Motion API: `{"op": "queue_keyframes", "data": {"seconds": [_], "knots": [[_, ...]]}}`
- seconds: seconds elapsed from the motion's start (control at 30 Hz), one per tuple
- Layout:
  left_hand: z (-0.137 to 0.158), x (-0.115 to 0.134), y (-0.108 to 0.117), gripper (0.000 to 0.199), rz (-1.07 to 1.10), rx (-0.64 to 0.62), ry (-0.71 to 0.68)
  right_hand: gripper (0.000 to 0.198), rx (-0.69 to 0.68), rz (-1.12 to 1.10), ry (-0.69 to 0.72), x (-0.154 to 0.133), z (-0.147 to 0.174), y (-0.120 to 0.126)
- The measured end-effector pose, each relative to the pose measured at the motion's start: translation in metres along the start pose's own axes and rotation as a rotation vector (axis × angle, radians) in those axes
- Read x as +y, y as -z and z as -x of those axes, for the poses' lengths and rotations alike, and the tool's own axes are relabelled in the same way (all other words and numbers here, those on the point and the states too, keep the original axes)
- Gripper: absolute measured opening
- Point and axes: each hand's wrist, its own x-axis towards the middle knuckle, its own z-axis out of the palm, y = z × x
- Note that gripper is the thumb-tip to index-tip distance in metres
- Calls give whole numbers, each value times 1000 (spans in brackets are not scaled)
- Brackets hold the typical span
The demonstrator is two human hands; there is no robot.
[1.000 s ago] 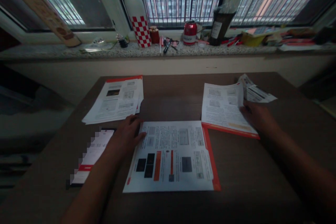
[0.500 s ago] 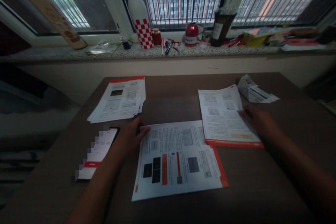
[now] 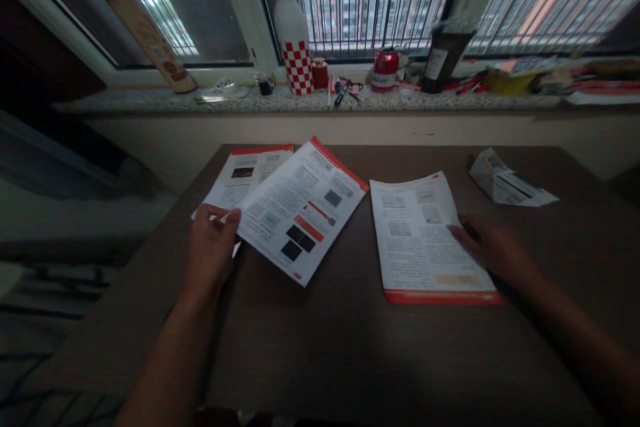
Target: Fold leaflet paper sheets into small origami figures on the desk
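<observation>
My left hand (image 3: 213, 240) pinches a printed sheet (image 3: 280, 217) by its left corner. The sheet, white with a red-orange edge, is turned at a slant and partly covers a pile of printed sheets (image 3: 243, 190) at the back left. My right hand (image 3: 493, 247) grips the right edge of another printed sheet (image 3: 413, 250), thumb on top; that edge curls up slightly. This sheet lies on the table with its red border toward me. Behind my left wrist only a sliver of the phone (image 3: 236, 250) shows.
A folded paper (image 3: 510, 180) rests at the back right of the brown table (image 3: 350, 353). Along the stone windowsill (image 3: 240, 102) stand a red-and-white checked bottle (image 3: 299, 67), a red can (image 3: 385, 71), a dark cup (image 3: 443, 60) and various small items.
My left hand has lifted the middle sheet and swung it left and away, turning it over the back-left pile. My right hand stays at the right sheet. The view has shifted slightly left.
</observation>
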Motion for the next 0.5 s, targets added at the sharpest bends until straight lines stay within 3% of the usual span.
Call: {"op": "queue_keyframes", "data": {"seconds": [0.07,0.23,0.43,0.5], "knots": [[-11,1,-1,29,74,104,29,50,-5,0,2,-3,0,-1],[-46,2,5,23,-16,280,25,48,-31,-30,43,-13,3,-2],[-76,-13,18,26,-185,306,-2,44,-22,3,13,-30,7,-4],[-81,-19,22,26,-273,228,-29,43,-20,1,15,-35,9,-4]]}}
